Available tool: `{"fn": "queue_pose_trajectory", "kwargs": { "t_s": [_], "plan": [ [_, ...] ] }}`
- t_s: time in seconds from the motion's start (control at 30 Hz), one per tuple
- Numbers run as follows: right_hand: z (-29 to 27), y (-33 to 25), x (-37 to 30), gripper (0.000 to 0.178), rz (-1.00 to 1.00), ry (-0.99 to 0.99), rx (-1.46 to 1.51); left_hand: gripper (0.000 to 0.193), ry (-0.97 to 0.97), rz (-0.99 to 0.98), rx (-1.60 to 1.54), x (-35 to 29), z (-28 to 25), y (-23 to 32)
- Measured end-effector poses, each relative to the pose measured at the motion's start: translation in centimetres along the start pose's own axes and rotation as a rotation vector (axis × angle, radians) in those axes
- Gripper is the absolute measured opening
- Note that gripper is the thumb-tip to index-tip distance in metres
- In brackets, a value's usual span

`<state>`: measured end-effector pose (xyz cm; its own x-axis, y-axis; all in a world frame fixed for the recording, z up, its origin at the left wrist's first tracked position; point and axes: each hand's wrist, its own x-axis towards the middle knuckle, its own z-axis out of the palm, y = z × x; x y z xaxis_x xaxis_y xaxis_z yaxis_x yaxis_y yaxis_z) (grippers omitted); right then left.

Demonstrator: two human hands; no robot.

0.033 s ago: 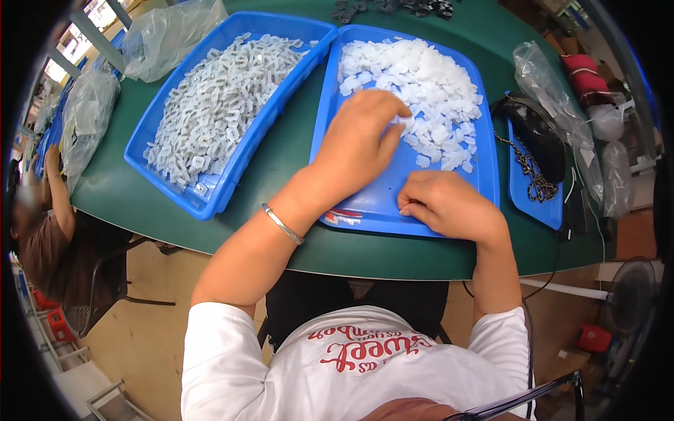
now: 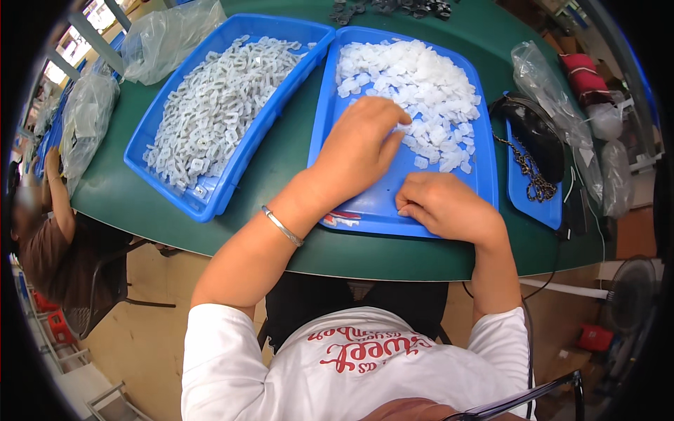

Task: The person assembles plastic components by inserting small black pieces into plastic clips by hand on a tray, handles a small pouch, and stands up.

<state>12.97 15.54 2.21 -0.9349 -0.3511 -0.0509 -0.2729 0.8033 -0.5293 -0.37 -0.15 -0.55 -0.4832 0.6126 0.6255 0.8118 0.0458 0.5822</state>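
A shallow blue tray [image 2: 388, 198] lies in front of me with a heap of small, thin, translucent white plastic pieces [image 2: 428, 84] over its far part. Above the near edge of that heap is my left hand [image 2: 365, 137], its fingers bent and its thumb and forefinger closed on what looks like one small white plastic piece. My right hand [image 2: 449, 202] rests at the tray's near rim with curled fingers; whatever is inside them is hidden. To the left stands a deeper blue bin [image 2: 242, 165] full of small, greyish-clear, ring-shaped plastic parts [image 2: 217, 105].
Clear plastic bags [image 2: 172, 42] lie at the far left of the green table [image 2: 281, 151]. On the right, a black bag with a chain [image 2: 537, 133] sits on a small blue tray [image 2: 523, 200]. Dark parts [image 2: 393, 8] lie at the back. Another person [image 2: 49, 245] sits at far left.
My left hand's fingertips have shifted very slightly beside the white heap. My right hand stays at the tray's near rim.
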Motion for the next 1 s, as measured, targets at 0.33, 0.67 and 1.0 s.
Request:
{"fn": "queue_pose_trajectory", "kwargs": {
  "t_s": [0.33, 0.67, 1.0],
  "plan": [
    [0.0, 0.4, 0.5, 0.007, 0.066, 0.138, -0.052, 0.032, -0.348, 0.201, 0.13, -0.4, 1.5, -0.7],
    [1.0, 0.8, 0.8, 0.007, 0.007, 0.195, -0.114, 0.016, -0.348, 0.054, 0.168, -0.4, 1.4, -1.0],
    [-0.5, 0.8, 1.0, 0.009, 0.081, 0.487, 0.217, 0.012, -0.353, -0.49, -0.424, 0.6, -0.4, 0.0]
  ]
}}
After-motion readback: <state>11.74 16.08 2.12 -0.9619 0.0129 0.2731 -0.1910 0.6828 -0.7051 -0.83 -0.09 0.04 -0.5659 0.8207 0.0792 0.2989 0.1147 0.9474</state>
